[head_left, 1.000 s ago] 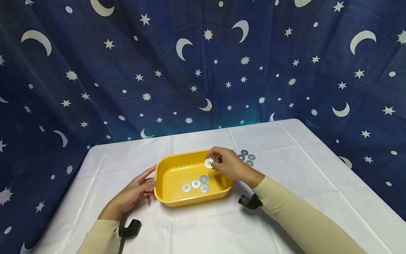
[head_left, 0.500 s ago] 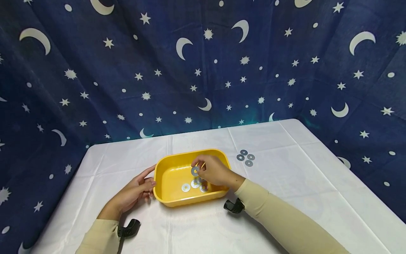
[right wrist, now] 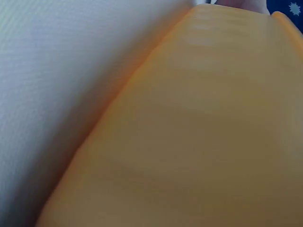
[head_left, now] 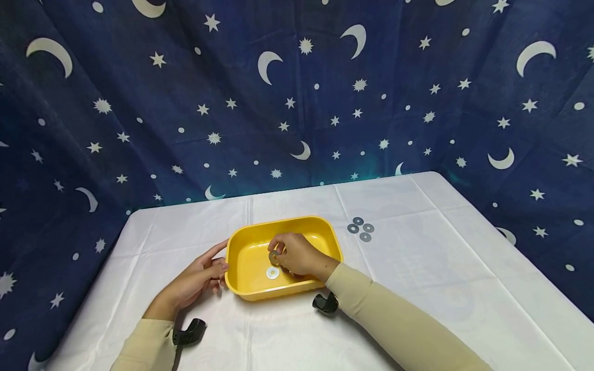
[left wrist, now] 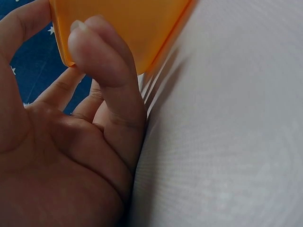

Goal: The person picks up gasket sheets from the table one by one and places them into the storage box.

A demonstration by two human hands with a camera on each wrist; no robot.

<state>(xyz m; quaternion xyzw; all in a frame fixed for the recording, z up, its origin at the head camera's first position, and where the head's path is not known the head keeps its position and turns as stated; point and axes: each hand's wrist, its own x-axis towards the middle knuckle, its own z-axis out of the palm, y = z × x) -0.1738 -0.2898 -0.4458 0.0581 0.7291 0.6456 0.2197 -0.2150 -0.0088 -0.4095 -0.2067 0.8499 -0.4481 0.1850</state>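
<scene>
My right hand [head_left: 297,253] is inside the yellow tray [head_left: 243,265] and pinches a flat metal washer [head_left: 275,257] between thumb and fingertips. Just below it, another washer [head_left: 272,272] lies on the tray floor; the rest of the floor under my hand is hidden. At the tray's left end, my left hand [head_left: 197,278] touches the outside of the rim with relaxed fingers. The left wrist view shows this palm [left wrist: 61,156] beside the tray wall. In the right wrist view the tray's outer wall [right wrist: 189,123] hides my right hand.
Several more washers [head_left: 359,229] lie flat on the white tablecloth [head_left: 417,257], right of the tray. Dark blue star-and-moon cloth [head_left: 209,93] hangs behind the table and along its sides. A black wrist mount [head_left: 189,332] is on each sleeve.
My right hand has moved left and down across the tray with the pinched washer, covering washers that showed earlier. My left hand and the tray have hardly moved.
</scene>
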